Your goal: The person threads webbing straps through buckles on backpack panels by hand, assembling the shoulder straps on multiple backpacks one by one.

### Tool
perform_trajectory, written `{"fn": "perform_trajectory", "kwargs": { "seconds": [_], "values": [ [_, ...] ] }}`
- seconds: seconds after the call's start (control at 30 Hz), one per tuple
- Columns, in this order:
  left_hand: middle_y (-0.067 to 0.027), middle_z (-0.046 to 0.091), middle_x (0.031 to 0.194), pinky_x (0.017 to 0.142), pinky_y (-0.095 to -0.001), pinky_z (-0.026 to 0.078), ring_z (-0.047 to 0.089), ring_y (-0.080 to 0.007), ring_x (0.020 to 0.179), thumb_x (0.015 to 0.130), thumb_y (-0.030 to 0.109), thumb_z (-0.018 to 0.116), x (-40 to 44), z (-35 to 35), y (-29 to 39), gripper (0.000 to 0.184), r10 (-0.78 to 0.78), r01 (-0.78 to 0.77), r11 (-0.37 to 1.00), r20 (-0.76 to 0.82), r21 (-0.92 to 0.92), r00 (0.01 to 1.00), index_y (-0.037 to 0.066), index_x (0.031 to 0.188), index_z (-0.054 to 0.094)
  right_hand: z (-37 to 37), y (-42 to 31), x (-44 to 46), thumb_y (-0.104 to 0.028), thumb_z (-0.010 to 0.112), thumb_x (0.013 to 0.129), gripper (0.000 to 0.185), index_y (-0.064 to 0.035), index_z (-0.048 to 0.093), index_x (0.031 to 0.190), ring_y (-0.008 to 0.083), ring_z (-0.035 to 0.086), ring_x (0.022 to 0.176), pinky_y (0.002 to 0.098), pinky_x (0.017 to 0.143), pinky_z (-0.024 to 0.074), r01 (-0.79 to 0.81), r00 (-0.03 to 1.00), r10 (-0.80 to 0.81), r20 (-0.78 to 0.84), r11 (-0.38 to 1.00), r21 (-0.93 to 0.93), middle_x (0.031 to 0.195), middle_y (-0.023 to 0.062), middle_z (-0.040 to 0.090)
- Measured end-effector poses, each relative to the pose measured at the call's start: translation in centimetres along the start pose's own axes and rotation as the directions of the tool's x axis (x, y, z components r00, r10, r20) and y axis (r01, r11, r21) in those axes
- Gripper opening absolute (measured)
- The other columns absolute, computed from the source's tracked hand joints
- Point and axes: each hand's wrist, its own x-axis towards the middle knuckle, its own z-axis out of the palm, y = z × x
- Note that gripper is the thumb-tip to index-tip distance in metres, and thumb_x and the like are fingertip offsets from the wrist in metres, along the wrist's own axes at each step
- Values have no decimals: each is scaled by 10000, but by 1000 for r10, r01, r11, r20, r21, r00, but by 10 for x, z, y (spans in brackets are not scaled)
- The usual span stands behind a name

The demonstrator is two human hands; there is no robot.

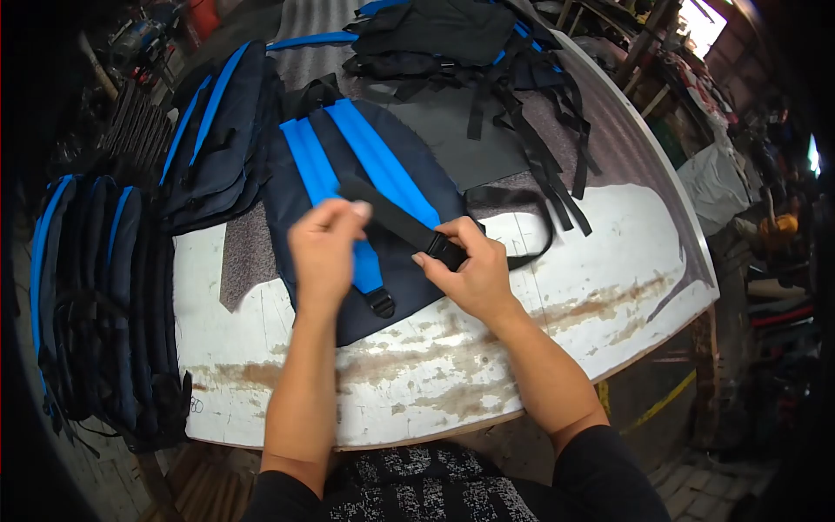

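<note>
A dark navy backpack panel (pixel 404 130) lies on the table with two bright blue shoulder straps (pixel 374 157) on it. My right hand (pixel 474 270) is closed around a black plastic buckle (pixel 445 250) at the lower end of one strap. From the buckle a black webbing strap (pixel 391 217) runs up and to the left. My left hand (pixel 323 252), slightly blurred, has its fingers pinched at the far end of this webbing. A second black buckle (pixel 380 302) sits at the bottom of the other blue strap, below and between my hands.
Several navy bags with blue trim (pixel 217 130) lie at the left of the worn white table (pixel 417 374), and more hang over its left edge (pixel 113 287). Black pieces and loose straps (pixel 435 39) are heaped at the back. A black webbing loop (pixel 548 230) extends right of my right hand.
</note>
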Motion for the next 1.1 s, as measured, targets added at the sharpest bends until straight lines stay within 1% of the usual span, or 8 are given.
{"fn": "perform_trajectory", "kwargs": {
  "seconds": [0.3,0.5,0.57,0.67,0.7,0.8,0.93,1.1],
  "values": [
    [22,569,717,598,-262,440,504,-64,592,948,156,694,108,-139,102,140,247,-396,893,-506,-211,826,49,868,653,-5,-9,-1,-140,820,780,314,-20,596,964,166,697,616,281,557,521,12,999,-14,29,998,64,736,91,685],
    [11,585,709,610,-252,457,500,-69,570,977,174,661,74,-121,128,141,307,-452,854,-449,-260,839,42,938,633,-4,-12,-1,-110,795,791,446,12,604,1175,134,679,734,278,671,519,-299,921,274,278,953,54,792,94,692],
    [-68,712,898,716,-294,509,621,-125,703,991,189,629,48,-99,108,127,253,-374,867,-358,-328,899,62,990,637,4,6,-4,-76,771,808,504,19,586,1267,121,669,801,271,733,515,-426,859,346,376,892,152,843,97,702],
    [-138,718,1008,781,-377,539,685,-232,866,1026,300,493,11,-58,53,335,220,-259,849,-138,-461,966,25,1043,683,5,8,-4,6,692,854,489,23,559,1324,118,664,859,252,792,511,-476,821,262,508,806,353,940,97,712],
    [-125,714,1006,792,-386,538,680,-227,901,1030,298,491,4,-51,23,353,116,-196,895,-215,-401,970,13,1074,694,5,7,-4,27,663,867,461,25,560,1316,118,664,858,249,804,512,-496,807,264,528,788,364,958,94,713],
    [-103,726,947,712,-266,544,679,-147,775,953,110,671,-19,-21,-16,216,-21,-14,962,-123,-274,992,-18,1127,668,5,6,-3,73,591,904,386,32,564,1287,117,665,851,244,819,519,-546,775,263,575,736,400,995,86,713],
    [-113,723,917,739,-264,548,678,-126,782,889,-5,714,-37,0,-24,586,-134,116,926,-27,-359,991,-73,1412,459,7,16,-2,69,545,939,287,43,574,1223,108,668,825,246,775,536,-557,775,264,574,714,425,977,86,708],
    [-139,722,929,747,-261,554,681,-129,798,890,-13,705,-39,1,-27,806,-183,187,912,45,-364,982,-84,1535,226,15,27,-6,53,522,963,231,48,578,1188,115,673,795,244,739,543,-545,787,289,546,739,395,922,96,711]
  ]
}}
